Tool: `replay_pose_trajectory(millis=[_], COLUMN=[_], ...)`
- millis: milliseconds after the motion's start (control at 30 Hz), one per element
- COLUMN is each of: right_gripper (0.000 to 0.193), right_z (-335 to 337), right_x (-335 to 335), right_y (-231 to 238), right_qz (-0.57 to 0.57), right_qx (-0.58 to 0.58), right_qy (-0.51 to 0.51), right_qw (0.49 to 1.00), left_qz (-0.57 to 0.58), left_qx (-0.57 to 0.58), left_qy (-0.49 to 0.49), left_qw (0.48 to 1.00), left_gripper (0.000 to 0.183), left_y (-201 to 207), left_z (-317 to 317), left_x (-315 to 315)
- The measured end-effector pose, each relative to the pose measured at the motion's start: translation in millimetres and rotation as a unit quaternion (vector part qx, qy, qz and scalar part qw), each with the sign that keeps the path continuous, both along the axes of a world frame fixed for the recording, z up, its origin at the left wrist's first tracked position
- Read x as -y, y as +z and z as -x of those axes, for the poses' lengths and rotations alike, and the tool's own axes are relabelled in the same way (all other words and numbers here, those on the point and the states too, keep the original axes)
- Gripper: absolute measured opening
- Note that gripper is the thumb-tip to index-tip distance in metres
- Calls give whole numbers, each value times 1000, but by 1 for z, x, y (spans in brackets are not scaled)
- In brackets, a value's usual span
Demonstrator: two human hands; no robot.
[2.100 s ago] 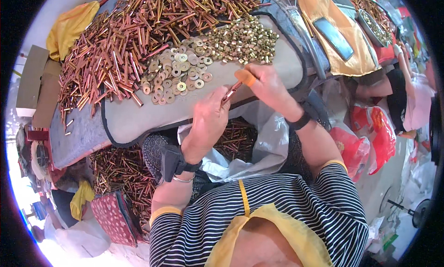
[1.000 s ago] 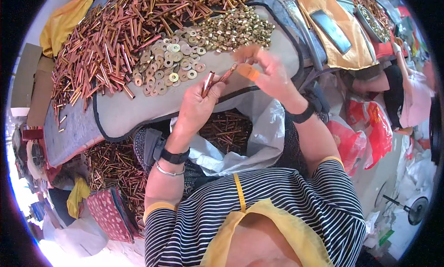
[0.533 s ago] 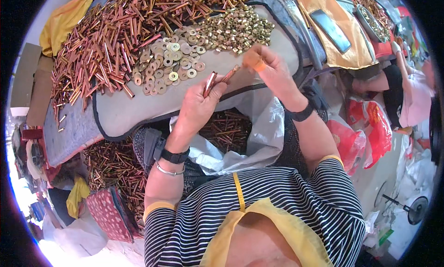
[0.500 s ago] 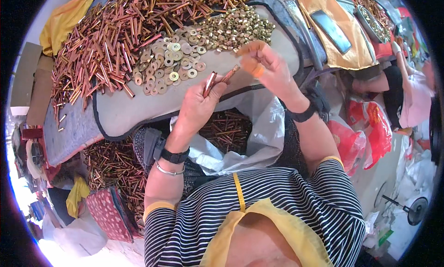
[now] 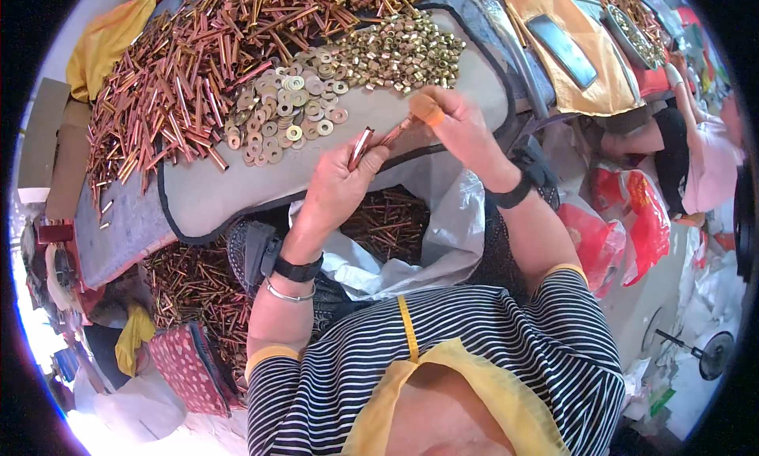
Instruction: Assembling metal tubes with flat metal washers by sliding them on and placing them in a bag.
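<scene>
Slender copper-coloured metal rod (image 5: 393, 134) slants over the front part of a grey, black-edged mat (image 5: 229, 197), its lower end grasped by the left hand (image 5: 341, 183), which also holds a second, shorter-looking coppery piece (image 5: 360, 148). The right hand (image 5: 470, 136), fingers curled and wearing orange fingertip covers (image 5: 428, 111), meets the rod's upper end; whether it grips there cannot be told. Beyond lie flat, round, brassy washers (image 5: 294, 110) and small golden cylindrical nuts (image 5: 403, 54).
</scene>
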State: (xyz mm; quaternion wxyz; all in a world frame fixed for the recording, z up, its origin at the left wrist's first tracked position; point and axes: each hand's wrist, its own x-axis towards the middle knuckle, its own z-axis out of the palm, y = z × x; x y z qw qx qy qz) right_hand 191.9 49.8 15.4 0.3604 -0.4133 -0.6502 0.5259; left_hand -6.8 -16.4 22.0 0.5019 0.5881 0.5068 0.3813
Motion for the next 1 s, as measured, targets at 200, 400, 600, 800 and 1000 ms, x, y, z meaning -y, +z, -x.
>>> replay_pose_trajectory(millis=[200,400,600,800,1000], right_gripper=[20,14,14,18,24], right_z=[5,3,2,9,-4], right_x=[7,9,7,11,3], right_y=[0,5,7,4,-1], right_qz=[-66,-190,-21,-201,-10], right_qx=[-36,-30,-73,10,-164], right_qy=[9,0,-24,3,-50], right_qw=[997,981,997,980,985], left_qz=[41,-11,2,-47,-24], left_qx=[-12,-1,-11,25,-44], left_qy=[-2,-9,-12,-15,-143], left_qw=[999,1000,1000,998,988], left_gripper=[23,24,24,19,19], left_y=[2,3,1,0,14], left_z=[2,2,1,-1,4], left_x=[0,-1,0,2,7])
